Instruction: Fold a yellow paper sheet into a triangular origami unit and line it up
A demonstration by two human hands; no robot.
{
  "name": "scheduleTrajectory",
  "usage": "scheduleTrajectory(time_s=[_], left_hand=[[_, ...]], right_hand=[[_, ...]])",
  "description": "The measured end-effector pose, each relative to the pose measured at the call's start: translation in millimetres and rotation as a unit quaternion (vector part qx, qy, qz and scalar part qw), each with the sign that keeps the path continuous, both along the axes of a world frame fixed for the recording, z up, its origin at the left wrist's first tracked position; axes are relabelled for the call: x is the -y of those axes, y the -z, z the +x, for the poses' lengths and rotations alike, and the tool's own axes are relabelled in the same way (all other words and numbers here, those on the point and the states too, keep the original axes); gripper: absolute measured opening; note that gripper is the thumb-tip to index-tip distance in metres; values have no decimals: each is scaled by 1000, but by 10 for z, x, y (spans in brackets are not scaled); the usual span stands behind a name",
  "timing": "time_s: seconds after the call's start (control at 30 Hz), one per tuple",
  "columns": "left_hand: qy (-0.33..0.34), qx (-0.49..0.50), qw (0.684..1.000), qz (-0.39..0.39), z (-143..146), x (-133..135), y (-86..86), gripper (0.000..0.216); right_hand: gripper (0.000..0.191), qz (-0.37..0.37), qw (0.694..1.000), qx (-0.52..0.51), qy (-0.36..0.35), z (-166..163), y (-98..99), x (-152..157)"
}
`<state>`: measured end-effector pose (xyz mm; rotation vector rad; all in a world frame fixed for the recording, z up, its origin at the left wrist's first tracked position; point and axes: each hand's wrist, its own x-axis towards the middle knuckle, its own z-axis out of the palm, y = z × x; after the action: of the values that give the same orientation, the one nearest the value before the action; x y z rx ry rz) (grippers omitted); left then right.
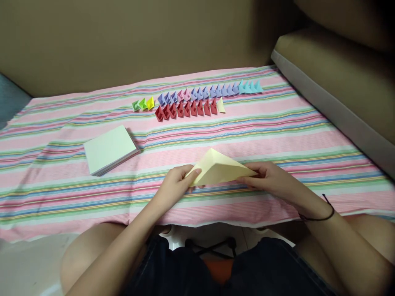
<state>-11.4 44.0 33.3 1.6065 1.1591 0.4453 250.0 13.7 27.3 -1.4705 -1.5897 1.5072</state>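
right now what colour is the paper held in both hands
Pale yellow; the paper shows best in the head view.

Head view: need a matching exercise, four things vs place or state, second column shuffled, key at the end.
Things
1. Pale yellow paper
2. White-topped stack
3. Red folded pieces
4. Right hand

Place or state
A. In a row, with a cream piece at the right end
B. Dark band around the wrist
C. Folded, its left end in the left hand
D. Flat on the striped cloth, left of both hands

Pairs: 1-C, 2-D, 3-A, 4-B
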Motion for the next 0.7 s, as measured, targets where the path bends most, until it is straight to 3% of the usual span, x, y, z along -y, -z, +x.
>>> scheduleTrajectory(time_s=[0.17,0.27,0.5,0.7], left_hand=[[-41,-81,991,102,-11,6,-17,31],[-34,-80,990,108,-18,20,2,28],[-48,51,997,-16,-43,-2,-40,33],[-104,187,963,-163,-32,-7,-51,31]], right_hand=[[40,-36,995,-80,49,-1,-46,-2],[34,-45,993,-92,57,-4,-11,-3],[40,-20,990,-116,81,-44,1,15],[59,40,978,-132,155,-79,-1,28]])
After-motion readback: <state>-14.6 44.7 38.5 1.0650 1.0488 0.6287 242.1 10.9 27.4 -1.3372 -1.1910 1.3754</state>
